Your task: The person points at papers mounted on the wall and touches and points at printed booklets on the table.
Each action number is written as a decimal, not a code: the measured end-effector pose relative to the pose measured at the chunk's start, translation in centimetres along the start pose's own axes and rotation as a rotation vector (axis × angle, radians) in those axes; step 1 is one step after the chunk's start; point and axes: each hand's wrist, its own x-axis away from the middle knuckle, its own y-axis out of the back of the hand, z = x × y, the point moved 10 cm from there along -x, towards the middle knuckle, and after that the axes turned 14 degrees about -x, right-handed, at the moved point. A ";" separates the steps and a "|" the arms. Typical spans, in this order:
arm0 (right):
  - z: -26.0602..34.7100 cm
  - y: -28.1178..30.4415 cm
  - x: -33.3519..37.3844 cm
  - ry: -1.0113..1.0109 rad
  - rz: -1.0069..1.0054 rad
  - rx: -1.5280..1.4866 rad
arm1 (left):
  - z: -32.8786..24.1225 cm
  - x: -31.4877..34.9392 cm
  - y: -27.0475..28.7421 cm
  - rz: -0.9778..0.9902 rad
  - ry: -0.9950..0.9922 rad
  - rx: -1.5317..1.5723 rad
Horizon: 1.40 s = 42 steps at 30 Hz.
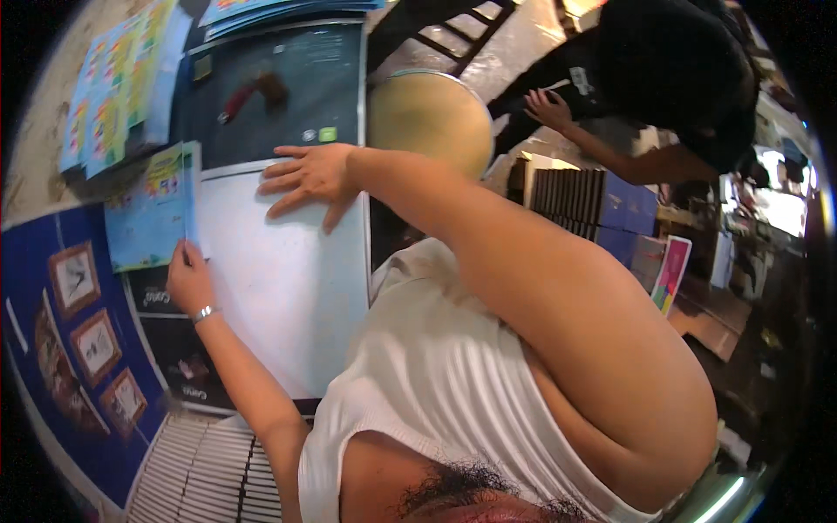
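Observation:
My right hand (307,181) lies palm down with fingers spread on a large white sheet or board (279,288), close to where it meets a dark panel (327,78). My left hand (189,277), with a silver band at the wrist, is at the white surface's left edge. Its fingers are pinched together on the lower right edge of a blue and green printed sheet (144,235). That sheet lies partly against the white surface. Whether it is a single sheet or several layers I cannot tell.
Stacked blue printed sheets (126,78) lie at the upper left; more sheets (288,13) lie at the top. A round yellowish stool (432,118) stands beyond my right forearm. A person in black (671,78) is at the upper right, near stacked blue boxes (626,205).

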 end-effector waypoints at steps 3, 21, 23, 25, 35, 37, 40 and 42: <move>-0.3 -0.4 0.1 -0.023 0.034 -0.012 | 2.6 -0.1 -0.4 -0.075 0.048 0.068; 0.1 0.3 1.3 -0.112 -0.016 0.197 | -16.6 11.4 7.2 -0.249 -0.155 0.476; 0.1 0.1 2.6 -0.230 -0.083 0.230 | -18.3 12.9 7.2 -0.209 -0.140 0.539; 0.2 0.4 5.7 -0.427 -0.343 0.315 | -20.9 14.6 7.0 -0.117 -0.250 0.637; 2.4 -4.3 21.8 -0.796 -1.121 -1.208 | -27.7 22.0 5.4 0.470 -0.590 1.094; 1.4 -3.6 22.9 -0.877 -1.014 -1.023 | -26.6 21.2 6.0 0.324 -0.616 0.967; -2.2 -2.5 24.8 -0.790 -0.938 -0.776 | -24.3 18.7 5.8 0.181 -0.572 0.876; -2.5 -1.0 24.4 -0.897 -0.887 -0.719 | -21.4 17.1 5.6 0.032 -0.495 0.690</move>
